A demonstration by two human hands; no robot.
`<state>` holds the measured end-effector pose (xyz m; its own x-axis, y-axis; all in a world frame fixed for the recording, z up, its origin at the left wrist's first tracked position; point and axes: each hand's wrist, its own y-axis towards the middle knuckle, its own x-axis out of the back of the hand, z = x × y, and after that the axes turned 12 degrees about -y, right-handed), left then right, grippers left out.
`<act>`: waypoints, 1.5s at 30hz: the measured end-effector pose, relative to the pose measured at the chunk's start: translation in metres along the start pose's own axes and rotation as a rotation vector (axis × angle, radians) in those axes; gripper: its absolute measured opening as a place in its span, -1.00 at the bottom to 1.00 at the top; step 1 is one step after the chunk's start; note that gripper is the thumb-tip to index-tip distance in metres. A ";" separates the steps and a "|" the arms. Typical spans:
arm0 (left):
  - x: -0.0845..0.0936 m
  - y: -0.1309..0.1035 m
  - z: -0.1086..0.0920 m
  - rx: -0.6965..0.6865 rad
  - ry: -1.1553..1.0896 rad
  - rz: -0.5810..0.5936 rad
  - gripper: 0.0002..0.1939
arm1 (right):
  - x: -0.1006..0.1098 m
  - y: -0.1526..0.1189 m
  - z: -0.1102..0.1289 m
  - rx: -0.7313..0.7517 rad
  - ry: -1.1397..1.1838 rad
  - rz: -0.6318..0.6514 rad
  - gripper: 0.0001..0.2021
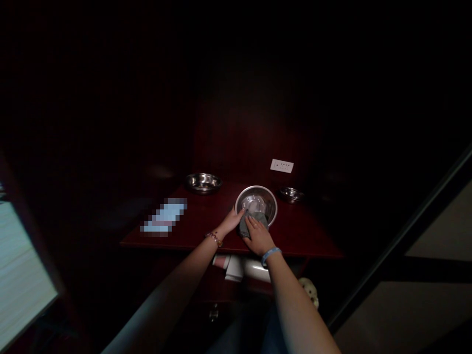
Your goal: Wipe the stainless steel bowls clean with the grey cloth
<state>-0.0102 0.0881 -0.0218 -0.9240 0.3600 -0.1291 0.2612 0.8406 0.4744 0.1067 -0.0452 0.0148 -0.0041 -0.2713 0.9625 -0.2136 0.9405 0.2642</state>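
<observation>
A shiny metal bowl (271,204) is tilted toward me above the dark red tabletop (295,236). My left hand (232,220) grips its left rim, with the thumb on the inner side. A grey cloth (261,218) lies over the bowl's near edge. On top of it is my right hand (258,237), its fingers pressing the cloth against the bowl. The lower part of the bowl is hidden by the cloth and the right hand.
Behind to the left sits a wide metal bowl (204,183); a smaller one (291,194) is at the right. A blurred-out light item (165,216) lies at the left. White and pink items (234,268) are below the table edge. A socket (282,165) is on the back wall.
</observation>
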 end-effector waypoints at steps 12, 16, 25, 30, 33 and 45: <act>-0.002 -0.002 -0.009 -0.010 -0.008 0.005 -0.47 | -0.001 0.002 -0.009 0.053 0.056 0.057 -0.29; 0.000 -0.001 -0.005 -0.010 -0.004 -0.001 -0.49 | 0.009 -0.004 -0.015 0.036 -0.009 0.079 -0.33; -0.004 0.000 -0.003 0.009 -0.069 0.012 -0.50 | -0.003 -0.014 -0.030 -0.147 -0.177 0.036 -0.38; -0.007 -0.005 -0.013 0.008 -0.093 0.064 -0.50 | -0.007 -0.012 -0.024 -0.182 -0.142 0.077 -0.38; -0.008 -0.009 -0.019 0.024 -0.092 0.115 -0.43 | -0.007 -0.010 -0.018 -0.212 -0.103 0.104 -0.37; -0.009 -0.013 -0.016 0.036 -0.014 0.147 -0.20 | -0.016 -0.003 0.023 -0.403 -0.052 0.052 -0.31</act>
<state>-0.0095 0.0678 -0.0131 -0.8711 0.4858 -0.0721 0.4038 0.7920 0.4580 0.0850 -0.0484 -0.0025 -0.0565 -0.2212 0.9736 0.1884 0.9553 0.2280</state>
